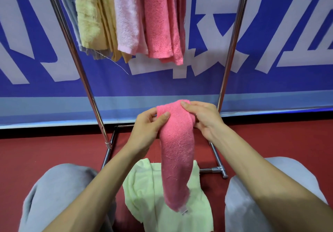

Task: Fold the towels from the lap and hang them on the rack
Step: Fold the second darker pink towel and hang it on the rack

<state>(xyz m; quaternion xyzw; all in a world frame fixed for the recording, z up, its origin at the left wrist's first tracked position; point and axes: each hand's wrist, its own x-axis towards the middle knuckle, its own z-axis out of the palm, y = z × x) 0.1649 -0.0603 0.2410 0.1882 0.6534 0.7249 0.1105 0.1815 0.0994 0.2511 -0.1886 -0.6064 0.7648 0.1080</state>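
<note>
Both hands hold a pink towel (176, 141) in front of the rack (72, 51), between its two uprights and lower than the towels hung on it. The left hand (146, 129) pinches the towel's upper left edge, with the thumb on the near face and the fingers behind. The right hand (201, 118) grips the upper right edge, its fingers curled over the top fold. The hands are near each other, with the towel's width between them. The towel is folded into a narrow strip and hangs straight down from the hands. Its lower end is loose and shows a small label.

A green towel (144, 186) lies on the person's side of the rack's base, spread over the lap between two knees in grey trousers (59, 186). The pink towel's lower end hangs in front of it; whether the two touch cannot be told.

On the rack, counting from its left upright, hang a grey towel (72, 15), a yellow towel (88, 19), a tan towel (106, 24), a pale pink towel (126, 19) and a second pink towel (158, 20). They hang close together and overlap.

The rack stands on a red floor (36, 150). Its right foot bar (219, 169) lies on that floor. Behind the rack is a blue banner (270, 80) with large white characters.
</note>
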